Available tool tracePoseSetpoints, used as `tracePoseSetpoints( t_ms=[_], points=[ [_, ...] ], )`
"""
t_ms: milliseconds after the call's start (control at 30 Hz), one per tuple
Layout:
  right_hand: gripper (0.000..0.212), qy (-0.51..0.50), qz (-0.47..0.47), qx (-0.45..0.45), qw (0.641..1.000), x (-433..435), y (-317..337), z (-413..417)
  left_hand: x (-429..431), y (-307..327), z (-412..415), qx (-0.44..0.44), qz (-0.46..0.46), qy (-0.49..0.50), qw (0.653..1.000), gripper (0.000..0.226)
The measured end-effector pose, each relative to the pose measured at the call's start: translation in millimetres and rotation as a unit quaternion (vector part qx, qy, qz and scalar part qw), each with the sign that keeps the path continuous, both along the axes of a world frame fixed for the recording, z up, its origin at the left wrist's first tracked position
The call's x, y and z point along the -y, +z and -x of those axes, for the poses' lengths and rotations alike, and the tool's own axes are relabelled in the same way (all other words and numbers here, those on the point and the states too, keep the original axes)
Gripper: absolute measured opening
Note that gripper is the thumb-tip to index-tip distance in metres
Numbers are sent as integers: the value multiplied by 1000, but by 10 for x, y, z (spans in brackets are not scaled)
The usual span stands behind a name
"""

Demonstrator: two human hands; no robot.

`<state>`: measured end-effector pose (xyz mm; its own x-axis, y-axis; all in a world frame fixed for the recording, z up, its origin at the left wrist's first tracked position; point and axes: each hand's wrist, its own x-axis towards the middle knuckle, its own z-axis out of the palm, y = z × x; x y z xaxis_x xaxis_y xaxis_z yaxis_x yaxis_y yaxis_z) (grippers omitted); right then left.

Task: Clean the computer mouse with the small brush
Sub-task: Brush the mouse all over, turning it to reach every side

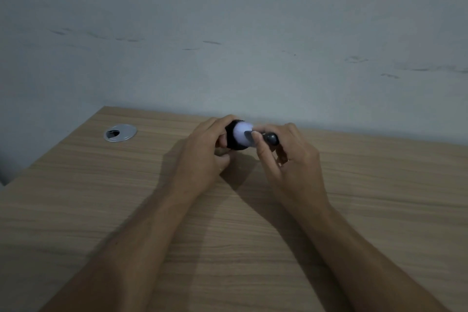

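1. Risk: the computer mouse (239, 137) is held off the desk (126, 210) in the left hand (202, 157), pinched rather than cradled as far as I can tell. Side load from brushing could twist it out of that hold and drop it on the wood below.
2. Risk: the small brush (269, 137) is gripped close to its working end, with the right thumb lying almost on the mouse. Little lever, so a slip probably puts skin on the shell instead of bristles.
3. Risk: poor light and blur. Hard to judge whether the bristles reach seams or only skim the pale face. Debris may stay in.
4. Left grip: fingers curled shut around the far and left side of the mouse, thumb tucked under on the near side. The dark body shows between the fingers; the pale surface faces the right hand.
5. Right grip: right hand (291, 159) closed on the dark brush handle, thumb on top, other fingers wrapped below. The brush tip touches or sits just beside the mouse's pale face; exact contact unclear.
6. Mouse location: directly between the two grips, just above the desk.
7. Grommet (120, 133) sits well left of the left grip, no interference.
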<state>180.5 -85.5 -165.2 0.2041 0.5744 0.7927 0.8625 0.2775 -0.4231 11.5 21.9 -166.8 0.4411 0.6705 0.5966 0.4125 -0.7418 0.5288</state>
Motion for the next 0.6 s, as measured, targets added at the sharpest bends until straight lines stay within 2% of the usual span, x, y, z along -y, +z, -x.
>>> tracePoseSetpoints(
  t_ms=[133,267,400,600],
  points=[
    [14,48,22,30,998,25,18,79,43,38,-5,23,23,2,999,72],
    [20,4,-23,-50,998,7,24,72,73,59,-2,92,100,-20,991,62],
    [20,-2,-37,-71,997,26,56,81,111,72,-7,120,161,-42,979,47],
    [20,-63,40,-138,988,-55,-21,-120,44,49,28,152,240,-49,958,46]
  ],
)
